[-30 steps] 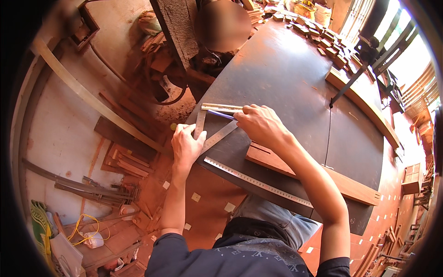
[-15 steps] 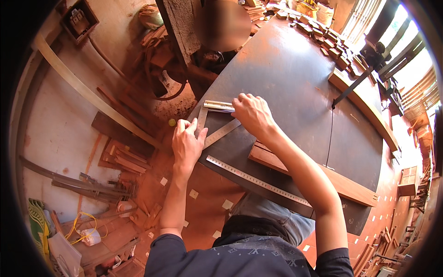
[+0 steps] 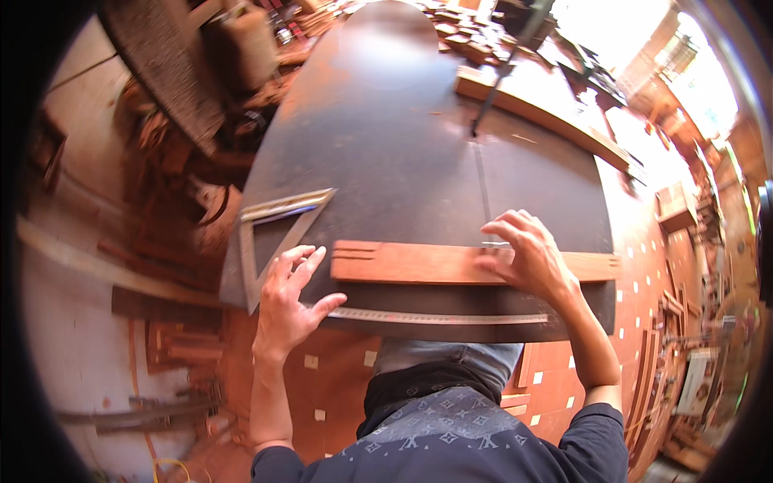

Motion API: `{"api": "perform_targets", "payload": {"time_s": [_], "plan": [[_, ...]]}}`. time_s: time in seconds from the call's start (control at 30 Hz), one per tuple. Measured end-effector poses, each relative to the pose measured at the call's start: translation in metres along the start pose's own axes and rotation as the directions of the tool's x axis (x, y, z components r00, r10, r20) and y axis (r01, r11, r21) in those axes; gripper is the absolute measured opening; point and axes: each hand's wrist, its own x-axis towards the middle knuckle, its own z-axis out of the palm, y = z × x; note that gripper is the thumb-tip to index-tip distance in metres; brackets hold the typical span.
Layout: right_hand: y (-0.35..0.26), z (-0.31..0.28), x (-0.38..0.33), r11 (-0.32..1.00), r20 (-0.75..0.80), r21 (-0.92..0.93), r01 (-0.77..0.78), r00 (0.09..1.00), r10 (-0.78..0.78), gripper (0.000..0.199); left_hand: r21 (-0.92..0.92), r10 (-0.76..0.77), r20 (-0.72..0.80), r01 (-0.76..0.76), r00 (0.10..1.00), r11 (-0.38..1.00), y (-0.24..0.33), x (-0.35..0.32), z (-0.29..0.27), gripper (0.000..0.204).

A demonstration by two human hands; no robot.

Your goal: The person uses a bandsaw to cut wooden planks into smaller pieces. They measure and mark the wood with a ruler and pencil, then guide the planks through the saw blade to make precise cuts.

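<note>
A reddish wooden bar (image 3: 419,265) with dark grooves at its left end lies across the dark tabletop (image 3: 378,161). My right hand (image 3: 531,256) is over its right part, fingers curved and apart; I cannot tell whether they touch the wood. Left of the bar, my left hand (image 3: 288,306) is open with nothing in it, thumb and fingers spread. A triangular set square (image 3: 274,251) lies beside it at the table's left edge, with a pen-like blue stick (image 3: 291,212) along its upper side. The steel ruler (image 3: 443,317) lies along the near edge, below the bar.
Another long wooden beam (image 3: 539,113) rests at the far right of the table. Next to it a thin dark upright blade (image 3: 487,101) meets the tabletop, where a slot runs toward me. Wood offcuts (image 3: 467,39) are piled at the back. A thick post (image 3: 165,72) stands at left.
Both hands have left the set square. My right hand has moved right to the wooden bar, and my left hand has opened and drawn back. My view has turned to the right.
</note>
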Motion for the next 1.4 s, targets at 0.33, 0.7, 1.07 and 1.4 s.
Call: {"api": "perform_targets", "payload": {"time_s": [0.33,0.7,1.07,1.4], "plan": [[0.05,-0.009,-0.112,0.948,-0.138,-0.111,-0.299,0.949,0.283,0.092,-0.109,0.06,0.128,-0.046,0.99,0.993,0.019,0.045,0.03,0.07],[0.039,0.023,-0.196,-0.093,0.076,0.994,0.06,0.242,0.967,0.077,-0.496,0.304,-0.058,-0.291,0.951,0.818,0.148,0.027,0.082,0.067],[0.136,0.009,-0.225,-0.261,0.169,0.9,0.35,0.271,0.948,0.056,-0.524,0.741,-0.058,-0.652,0.669,0.548,0.231,-0.018,0.139,0.052],[0.1,-0.102,-0.285,0.229,-0.003,0.844,-0.486,0.421,0.907,0.039,-0.514,0.657,0.01,-0.56,0.753,0.65,0.188,0.0,0.114,0.024]]}}
